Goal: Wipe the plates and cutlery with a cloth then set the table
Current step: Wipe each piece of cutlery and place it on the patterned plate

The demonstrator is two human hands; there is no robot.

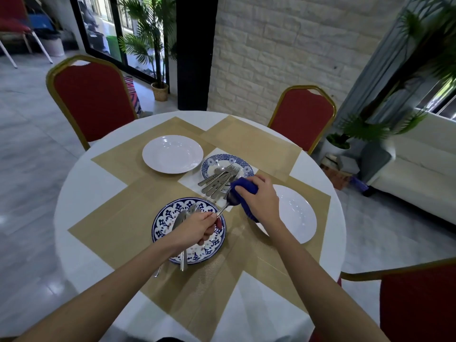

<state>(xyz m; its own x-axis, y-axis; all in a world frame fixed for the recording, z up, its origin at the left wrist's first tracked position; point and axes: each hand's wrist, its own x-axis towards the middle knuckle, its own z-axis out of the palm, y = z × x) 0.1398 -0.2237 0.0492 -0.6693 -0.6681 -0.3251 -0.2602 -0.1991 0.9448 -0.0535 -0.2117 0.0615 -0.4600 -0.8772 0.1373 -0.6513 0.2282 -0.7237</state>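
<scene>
Currently the cutlery-wiping step is going on: the left hand is gripping the handle of a silver metal spoon with curled fingers above the round blue-and-white patterned plate, while the right hand is pinching a dark blue cloth around the spoon's bowl. A pile of unwiped silver cutlery is waiting just beside the cloth on a small blue-rimmed plate. Judging by that, the next move is calling for setting this spoon down and taking another piece.

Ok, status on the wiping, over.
Left hand grips spoon handle. Right hand presses blue cloth on its bowl. More cutlery piled on small patterned plate. Nothing in the way.
</scene>
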